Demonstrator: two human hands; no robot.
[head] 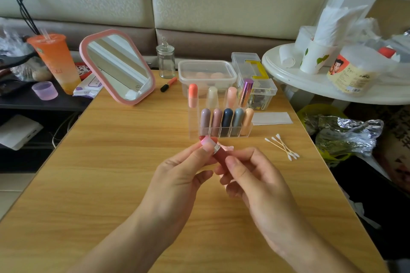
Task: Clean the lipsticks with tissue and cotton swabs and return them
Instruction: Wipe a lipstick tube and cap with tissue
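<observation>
The left hand (177, 172) pinches a bit of pink tissue (208, 141) on the top end of a red lipstick (218, 154); the right hand (250, 175) grips the red tube at its bottom end; both hold it up over the wooden table (124, 161); just behind it stands a clear rack (193, 126) with more lipsticks (226, 120) upright inside; cotton swabs (282, 146) lie in a small pile to the right of the rack; a pink mirror (117, 66) leans far back on the left.

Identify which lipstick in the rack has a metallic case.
The purple lipstick at the right end of the rack's back row; the others are matte, rounded capsules in pastel or dark colours.
</observation>
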